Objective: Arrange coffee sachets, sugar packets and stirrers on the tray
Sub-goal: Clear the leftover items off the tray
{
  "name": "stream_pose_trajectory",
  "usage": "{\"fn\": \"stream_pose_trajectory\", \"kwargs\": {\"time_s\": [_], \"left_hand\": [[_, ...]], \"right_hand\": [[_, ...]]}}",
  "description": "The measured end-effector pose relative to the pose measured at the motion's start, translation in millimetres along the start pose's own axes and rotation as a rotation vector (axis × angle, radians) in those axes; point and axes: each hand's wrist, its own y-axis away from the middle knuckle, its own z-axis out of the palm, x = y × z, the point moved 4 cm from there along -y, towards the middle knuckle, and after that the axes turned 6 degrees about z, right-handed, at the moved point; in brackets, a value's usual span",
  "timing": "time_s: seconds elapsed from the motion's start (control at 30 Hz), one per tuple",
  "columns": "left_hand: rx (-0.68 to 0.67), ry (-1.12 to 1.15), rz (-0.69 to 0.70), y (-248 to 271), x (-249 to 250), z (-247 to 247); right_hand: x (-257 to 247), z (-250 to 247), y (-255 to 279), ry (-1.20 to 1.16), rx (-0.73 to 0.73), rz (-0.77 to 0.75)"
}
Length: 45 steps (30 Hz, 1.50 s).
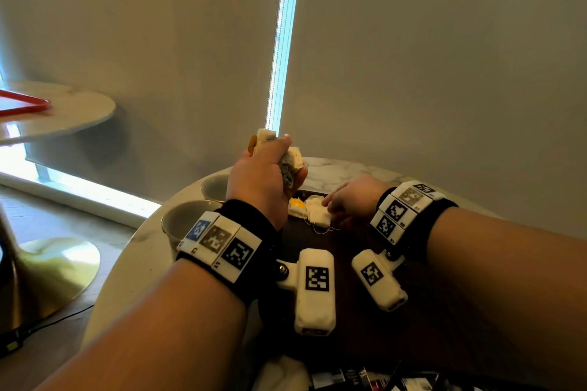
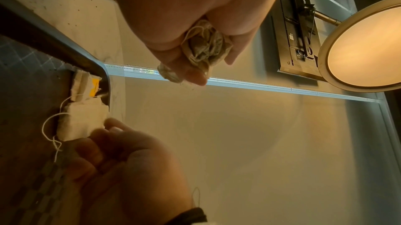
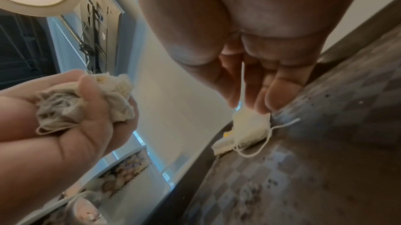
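Note:
My left hand point(image 1: 270, 174) is raised above the table's far side and grips a crumpled bunch of pale sachets point(image 1: 290, 165), seen up close in the left wrist view point(image 2: 206, 48) and the right wrist view point(image 3: 65, 105). A dark patterned tray point(image 1: 349, 241) lies on the marble table. In its far corner lie a few white sachets with strings point(image 1: 317, 214), one with a yellow tag point(image 1: 298, 204). My right hand point(image 1: 344, 201) reaches down to them, and its straight fingertips point(image 3: 262, 101) touch the top sachet point(image 3: 249, 125). No stirrers are visible.
Two pale cups point(image 1: 187, 222) point(image 1: 216, 184) stand on the round marble table point(image 1: 343, 168) left of the tray. Printed packets point(image 1: 365, 378) lie at the near edge. A second round table point(image 1: 73, 108) with a red object point(image 1: 25, 103) stands far left.

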Motion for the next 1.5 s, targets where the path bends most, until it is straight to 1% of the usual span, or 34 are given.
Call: {"fn": "stream_pose_trajectory", "kwargs": {"time_s": [0.1, 0.27, 0.33, 0.47, 0.53, 0.63, 0.7, 0.8, 0.9, 1.07, 1.17, 1.23, 1.37, 1.43, 1.5], "left_hand": [[-0.008, 0.001, 0.003, 2.6, 1.2, 1.3], [-0.008, 0.012, -0.008, -0.2, 1.3, -0.3], [-0.015, 0.021, -0.023, -1.6, 0.1, -0.9], [-0.068, 0.081, -0.056, 0.0, -1.2, 1.5], [-0.086, 0.096, -0.056, 0.4, -2.0, 1.3], [-0.106, 0.071, -0.063, 1.0, -3.5, 1.3], [-0.111, 0.05, -0.08, 1.5, -4.9, 2.3], [-0.115, -0.005, -0.07, 0.3, -6.0, 2.7], [-0.125, -0.035, -0.046, -2.2, -7.1, 2.3], [-0.134, -0.06, -0.035, -6.4, -8.1, 0.5], [-0.154, -0.091, -0.017, -6.8, -9.1, 1.2], [-0.164, -0.094, -0.013, -6.7, -9.6, 2.0], [-0.182, -0.124, -0.028, -7.2, -12.9, 2.4], [-0.202, -0.123, -0.046, -6.3, -14.9, 4.0], [-0.214, -0.105, -0.075, -5.5, -15.1, 4.8]], "right_hand": [[-0.2, 11.3, 5.6, -0.024, -0.06, 0.026], [-4.6, 15.9, 0.7, -0.033, -0.031, 0.029], [-4.2, 14.1, 0.4, -0.017, -0.026, 0.004], [-7.8, -0.5, 5.3, 0.016, 0.048, -0.165], [-11.1, -8.3, 12.3, -0.091, 0.076, -0.265], [-20.7, -15.6, 28.1, -0.35, 0.037, -0.447], [-26.6, -17.9, 38.2, -0.487, -0.021, -0.51], [-32.4, -17.2, 46.4, -0.553, -0.06, -0.569], [-34.0, -10.9, 48.1, -0.515, -0.077, -0.585], [-31.9, -8.6, 44.3, -0.431, 0.025, -0.568], [-32.1, -7.2, 46.7, -0.427, 0.002, -0.578], [-34.0, -7.2, 50.3, -0.403, -0.004, -0.595], [-38.4, -8.0, 55.2, -0.278, 0.078, -0.664], [-38.9, -7.1, 56.2, -0.328, 0.088, -0.666], [-38.3, -5.1, 55.6, -0.396, 0.083, -0.632]]}}
